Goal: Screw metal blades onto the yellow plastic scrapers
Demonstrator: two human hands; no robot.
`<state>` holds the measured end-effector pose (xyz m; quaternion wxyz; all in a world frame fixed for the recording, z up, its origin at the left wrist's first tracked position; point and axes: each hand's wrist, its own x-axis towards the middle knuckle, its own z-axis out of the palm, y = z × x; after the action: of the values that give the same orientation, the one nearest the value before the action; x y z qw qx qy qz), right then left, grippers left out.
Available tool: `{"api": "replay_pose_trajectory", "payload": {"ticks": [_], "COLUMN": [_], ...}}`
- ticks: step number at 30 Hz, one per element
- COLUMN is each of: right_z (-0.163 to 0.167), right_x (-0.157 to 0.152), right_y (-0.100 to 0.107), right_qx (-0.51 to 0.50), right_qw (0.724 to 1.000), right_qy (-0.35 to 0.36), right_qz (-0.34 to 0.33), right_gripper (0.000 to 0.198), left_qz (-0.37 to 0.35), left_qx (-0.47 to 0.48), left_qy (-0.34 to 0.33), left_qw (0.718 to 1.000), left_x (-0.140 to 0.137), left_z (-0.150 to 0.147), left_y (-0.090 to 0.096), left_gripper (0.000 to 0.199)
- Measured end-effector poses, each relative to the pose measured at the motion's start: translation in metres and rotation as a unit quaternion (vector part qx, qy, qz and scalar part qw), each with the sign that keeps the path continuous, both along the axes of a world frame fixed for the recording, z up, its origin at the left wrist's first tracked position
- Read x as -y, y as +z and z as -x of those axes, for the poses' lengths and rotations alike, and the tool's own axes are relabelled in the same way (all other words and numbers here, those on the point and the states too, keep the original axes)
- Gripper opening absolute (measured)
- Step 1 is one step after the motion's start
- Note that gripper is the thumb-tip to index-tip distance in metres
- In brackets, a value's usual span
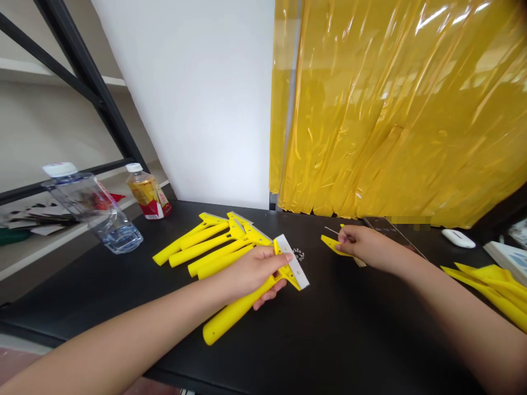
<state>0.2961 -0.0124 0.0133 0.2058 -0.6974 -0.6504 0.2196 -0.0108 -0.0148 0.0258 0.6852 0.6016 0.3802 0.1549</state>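
So, the left hand (255, 271) is wrapped around the neck of a yellow scraper (236, 312) just above the worktop (329, 340), thumb pressed on its pale blade (297, 270). The right hand (360, 246) is pinched closed on a thin rod (331, 230), with a yellow piece (331, 244) right under the fingers, can't tell if gripped. More yellow scrapers (200, 248) lie beside the left hand, near two bottles (119, 233).

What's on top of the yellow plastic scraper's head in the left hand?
A pale, flat rectangular blade lies across the head of the yellow plastic scraper, partly overlapped by the left hand. Whatever lies beneath the hand is covered.
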Motion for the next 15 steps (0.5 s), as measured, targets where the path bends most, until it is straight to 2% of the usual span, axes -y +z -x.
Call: {"api": "replay_pose_trajectory", "payload": {"ticks": [3,5,8,12,15], "right_z": [0.028,0.05,0.08,0.103,0.108], "right_x": [0.019,0.032,0.044,0.05,0.051], "right_y": [0.012,0.017,0.012,-0.007,-0.018], "right_qx": [-0.103,-0.249,-0.372,-0.427,-0.424], "right_qw": [0.992,0.962,0.923,0.903,0.904], "right_qy": [0.078,0.111,0.099,0.056,0.051], "right_qz": [0.011,0.001,0.006,-0.004,-0.024], "right_gripper": [0.038,0.037,0.034,0.039,0.041], "left_qz": [0.011,0.016,0.028,0.029,0.026], "left_qx": [0.003,0.012,0.044,0.064,0.085], "left_qy": [0.003,0.0,-0.002,0.001,-0.006], "left_qw": [1.0,1.0,0.999,0.998,0.996], "left_x": [-0.001,0.0,0.003,0.005,0.005], "left_z": [0.0,-0.001,-0.002,-0.003,-0.002], "left_y": [-0.001,0.0,0.0,-0.001,-0.003], "left_gripper": [0.049,0.049,0.04,0.038,0.043]}}
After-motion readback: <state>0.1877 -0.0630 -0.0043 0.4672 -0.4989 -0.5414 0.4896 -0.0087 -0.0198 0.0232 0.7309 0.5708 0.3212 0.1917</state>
